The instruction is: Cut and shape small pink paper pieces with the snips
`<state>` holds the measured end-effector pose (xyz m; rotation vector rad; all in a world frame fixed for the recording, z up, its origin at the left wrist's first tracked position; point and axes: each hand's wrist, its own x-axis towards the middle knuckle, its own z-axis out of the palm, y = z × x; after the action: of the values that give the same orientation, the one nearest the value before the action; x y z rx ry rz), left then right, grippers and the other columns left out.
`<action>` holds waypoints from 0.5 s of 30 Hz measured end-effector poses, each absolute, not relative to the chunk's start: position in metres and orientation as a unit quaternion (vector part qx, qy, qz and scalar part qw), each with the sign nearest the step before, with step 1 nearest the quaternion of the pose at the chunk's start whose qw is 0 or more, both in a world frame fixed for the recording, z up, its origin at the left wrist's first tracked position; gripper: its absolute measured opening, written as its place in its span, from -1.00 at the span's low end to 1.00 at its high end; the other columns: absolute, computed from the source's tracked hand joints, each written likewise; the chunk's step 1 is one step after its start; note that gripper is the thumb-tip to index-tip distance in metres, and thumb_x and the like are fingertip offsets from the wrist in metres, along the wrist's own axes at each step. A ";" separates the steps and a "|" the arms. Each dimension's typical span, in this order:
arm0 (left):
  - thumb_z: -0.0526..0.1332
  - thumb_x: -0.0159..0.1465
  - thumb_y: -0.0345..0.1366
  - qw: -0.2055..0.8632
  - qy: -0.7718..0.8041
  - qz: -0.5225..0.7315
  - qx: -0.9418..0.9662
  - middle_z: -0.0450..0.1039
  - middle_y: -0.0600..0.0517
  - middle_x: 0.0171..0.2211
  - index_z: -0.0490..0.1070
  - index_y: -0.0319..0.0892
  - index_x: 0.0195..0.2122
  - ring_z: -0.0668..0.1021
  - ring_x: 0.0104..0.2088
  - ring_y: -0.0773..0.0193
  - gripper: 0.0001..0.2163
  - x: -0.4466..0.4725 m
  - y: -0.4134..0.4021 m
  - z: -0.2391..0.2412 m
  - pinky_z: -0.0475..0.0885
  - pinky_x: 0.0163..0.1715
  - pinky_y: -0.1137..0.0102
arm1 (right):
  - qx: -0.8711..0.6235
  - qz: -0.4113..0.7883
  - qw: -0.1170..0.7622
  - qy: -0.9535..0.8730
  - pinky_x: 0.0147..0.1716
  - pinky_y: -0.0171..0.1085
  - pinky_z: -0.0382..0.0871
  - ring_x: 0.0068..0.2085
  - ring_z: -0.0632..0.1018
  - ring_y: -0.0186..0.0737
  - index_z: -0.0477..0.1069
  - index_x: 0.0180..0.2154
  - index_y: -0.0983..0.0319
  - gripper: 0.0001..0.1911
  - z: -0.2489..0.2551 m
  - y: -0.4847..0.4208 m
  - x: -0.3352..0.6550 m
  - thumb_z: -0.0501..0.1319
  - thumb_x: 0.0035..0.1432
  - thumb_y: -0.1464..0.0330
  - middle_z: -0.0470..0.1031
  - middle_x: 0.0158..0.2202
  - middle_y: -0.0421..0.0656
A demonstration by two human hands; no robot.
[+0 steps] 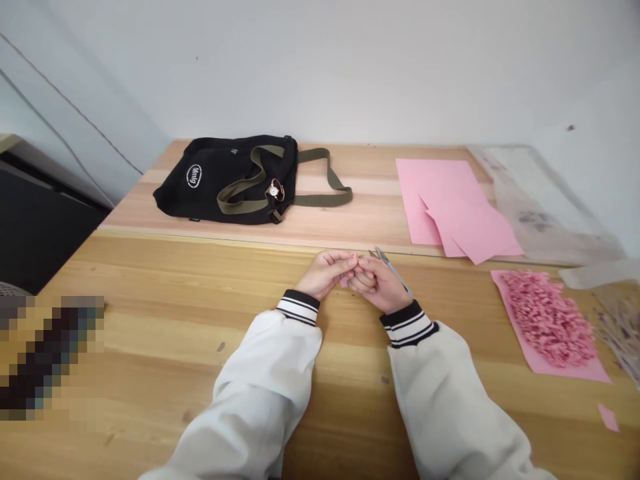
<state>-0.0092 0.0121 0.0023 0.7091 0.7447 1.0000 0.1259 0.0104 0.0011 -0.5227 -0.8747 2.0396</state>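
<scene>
My left hand (326, 273) and my right hand (379, 283) meet above the middle of the table, thumbs and fingertips pinched together. Between the fingertips shows a tiny bit of pink paper (354, 256), mostly covered by the fingers. Another pink scrap (344, 283) peeks out just under the hands; whether it lies on the table or is held, I cannot tell. A pair of scissors (383, 256) with light blue handles lies behind my right hand, partly hidden by it.
At right, a heap of small folded pink paper pieces (547, 320) rests on a pink sheet (543, 368), near a loose strip (609, 417). Pink sheets (445, 180) lie farther back beside clear plastic (545, 213). A black bag (215, 177) bearing a watch (275, 191) lies back left.
</scene>
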 end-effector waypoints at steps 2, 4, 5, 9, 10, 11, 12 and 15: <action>0.49 -0.17 -0.13 0.753 0.340 0.458 0.327 0.46 0.06 -0.61 0.53 -0.29 -0.50 0.39 -0.62 0.48 -0.67 -0.010 0.012 0.003 0.24 -0.66 0.53 | -0.213 0.814 0.416 -0.345 -0.68 -0.38 -0.04 -0.77 0.00 -0.51 0.14 -0.69 0.22 -0.56 0.001 0.010 0.125 0.27 0.07 0.25 -0.05 -0.83 -0.42; 0.48 -0.15 -0.14 0.753 0.342 0.457 0.329 0.46 0.05 -0.61 0.52 -0.29 -0.52 0.38 -0.62 0.48 -0.68 -0.010 0.012 0.004 0.24 -0.66 0.52 | -0.219 0.813 0.418 -0.343 -0.66 -0.36 0.01 -0.76 0.01 -0.51 0.13 -0.69 0.21 -0.56 0.001 0.011 0.125 0.27 0.07 0.25 -0.04 -0.83 -0.42; 0.48 -0.14 -0.13 0.753 0.343 0.455 0.329 0.46 0.05 -0.61 0.52 -0.30 -0.53 0.38 -0.62 0.48 -0.68 -0.010 0.012 0.004 0.24 -0.66 0.52 | -0.221 0.811 0.419 -0.343 -0.64 -0.36 0.04 -0.76 0.02 -0.51 0.12 -0.70 0.21 -0.55 0.001 0.011 0.125 0.27 0.07 0.25 -0.04 -0.83 -0.42; 0.48 -0.13 -0.15 0.750 0.351 0.455 0.327 0.44 0.06 -0.63 0.52 -0.30 -0.54 0.39 -0.61 0.48 -0.69 -0.010 0.011 0.006 0.25 -0.63 0.53 | -0.224 0.815 0.417 -0.334 -0.66 -0.36 -0.02 -0.77 0.01 -0.51 0.09 -0.70 0.21 -0.55 0.001 0.012 0.124 0.25 0.06 0.26 -0.02 -0.84 -0.41; 0.48 -0.12 -0.15 0.748 0.349 0.457 0.329 0.43 0.06 -0.63 0.52 -0.30 -0.54 0.39 -0.62 0.48 -0.70 -0.010 0.011 0.006 0.26 -0.63 0.53 | -0.223 0.818 0.417 -0.328 -0.67 -0.36 -0.05 -0.77 0.01 -0.52 0.10 -0.70 0.21 -0.57 0.001 0.012 0.123 0.25 0.05 0.28 -0.01 -0.84 -0.41; 0.47 -0.10 -0.15 0.748 0.349 0.455 0.333 0.44 0.05 -0.63 0.52 -0.30 -0.54 0.39 -0.62 0.48 -0.70 -0.010 0.011 0.006 0.26 -0.61 0.52 | -0.220 0.820 0.420 -0.322 -0.67 -0.36 -0.06 -0.78 0.02 -0.52 0.10 -0.70 0.21 -0.57 0.001 0.012 0.123 0.25 0.04 0.28 0.00 -0.84 -0.41; 0.46 -0.08 -0.14 0.748 0.349 0.454 0.335 0.45 0.04 -0.61 0.51 -0.30 -0.54 0.39 -0.61 0.47 -0.70 -0.010 0.011 0.006 0.28 -0.60 0.51 | -0.218 0.820 0.423 -0.317 -0.67 -0.37 -0.06 -0.78 0.03 -0.52 0.10 -0.71 0.21 -0.57 0.001 0.012 0.123 0.26 0.04 0.29 0.01 -0.84 -0.41; 0.46 -0.07 -0.15 0.746 0.354 0.454 0.335 0.46 0.03 -0.61 0.51 -0.31 -0.54 0.41 -0.59 0.46 -0.71 -0.010 0.011 0.006 0.29 -0.58 0.51 | -0.224 0.816 0.432 -0.313 -0.67 -0.37 -0.01 -0.78 0.02 -0.53 0.08 -0.70 0.21 -0.57 0.002 0.012 0.123 0.23 0.06 0.30 0.04 -0.83 -0.40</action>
<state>-0.0104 0.0114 0.0057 0.7337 0.7750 0.9939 0.1228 0.0116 0.0018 -0.5580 -0.7805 2.0343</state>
